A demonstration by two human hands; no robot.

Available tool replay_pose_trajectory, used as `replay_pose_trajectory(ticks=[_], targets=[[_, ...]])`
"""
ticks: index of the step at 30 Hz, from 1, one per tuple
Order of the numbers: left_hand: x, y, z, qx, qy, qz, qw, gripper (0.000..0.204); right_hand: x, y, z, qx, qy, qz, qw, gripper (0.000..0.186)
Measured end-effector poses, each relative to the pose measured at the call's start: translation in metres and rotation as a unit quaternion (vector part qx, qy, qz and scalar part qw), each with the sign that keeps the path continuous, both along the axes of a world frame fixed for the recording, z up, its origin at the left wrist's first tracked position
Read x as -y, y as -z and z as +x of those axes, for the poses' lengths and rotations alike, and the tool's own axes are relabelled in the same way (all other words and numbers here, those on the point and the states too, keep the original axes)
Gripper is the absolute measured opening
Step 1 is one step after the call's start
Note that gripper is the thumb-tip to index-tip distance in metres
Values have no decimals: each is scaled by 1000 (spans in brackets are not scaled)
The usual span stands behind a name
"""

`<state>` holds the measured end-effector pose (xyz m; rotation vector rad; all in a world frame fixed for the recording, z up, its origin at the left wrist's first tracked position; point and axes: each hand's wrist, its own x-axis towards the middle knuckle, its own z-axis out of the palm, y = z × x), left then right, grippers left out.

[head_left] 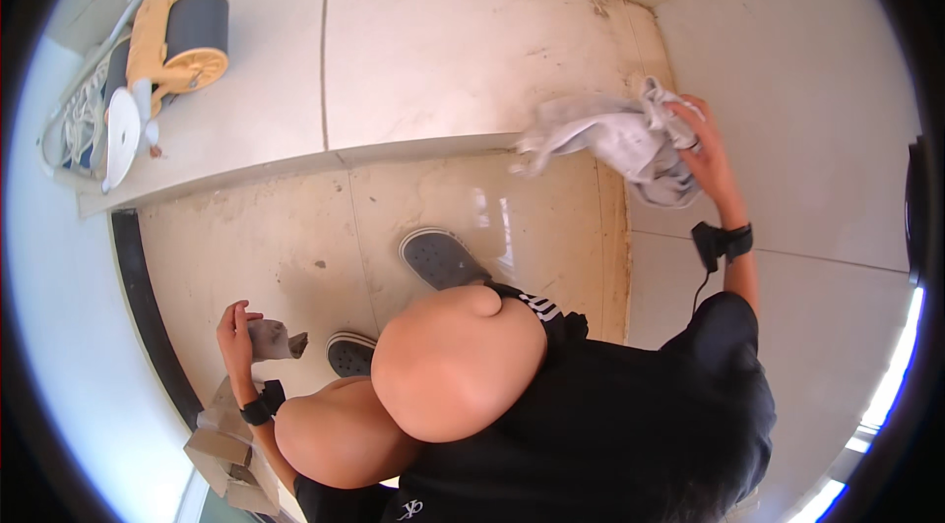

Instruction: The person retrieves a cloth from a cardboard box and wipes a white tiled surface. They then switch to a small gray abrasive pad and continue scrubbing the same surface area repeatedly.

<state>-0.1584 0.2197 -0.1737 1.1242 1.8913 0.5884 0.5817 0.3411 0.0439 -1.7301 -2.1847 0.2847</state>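
1. The grey-white rag (630, 137) is in the right hand (711, 161), which has its fingers curled around one bunched end; the grip looks nearly closed on the fabric.
2. From that hand the rag trails leftward, over the front edge of the tiled step (433, 51). Whether its underside touches the step cannot be told.
3. Its long axis runs roughly crosswise to the person, from the bunch at the right fingers to a loose, blurred tail pointing left and slightly back toward the body. A second fold droops toward the person, just below the right hand.
4. The right hand is plainly the nearer one. From the left hand (234, 338), the rag lies well apart, forward and to the right, with the grey clog (440, 257) roughly between.
5. The left hand is partly curled around a small greyish wad (268, 339), perhaps paper or cloth; how tightly cannot be seen. The wad's long axis also runs crosswise, its brownish end pointing right, away from the palm.
6. An open cardboard box (217, 448) sits behind the left hand, toward the body; the right-hand wall (797, 110) rises beyond the right hand.
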Motion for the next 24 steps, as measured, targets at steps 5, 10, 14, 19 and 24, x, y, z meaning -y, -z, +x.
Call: replay_pose_trajectory(ticks=[5, 10, 14, 19, 24], targets=[[-93, -2, 91, -28, 64, -28, 997, 34, -106, 22, 223, 107, 56, 11, 993, 77], [-198, -30, 195, -102, 147, -61, 982, 34, -253, 80, 377, 211, 147, 20, 966, 61], [-237, -59, 253, -244, 192, -83, 947, 31, -324, 110, 420, 192, 196, -67, 959, 64], [-253, -38, 246, -284, 234, -141, 919, 30, -330, 161, 404, 273, 226, -99, 930, 96], [-284, 7, 192, -248, 240, -360, 867, 57, -340, 177, 373, 149, 168, 1, 975, 92]])
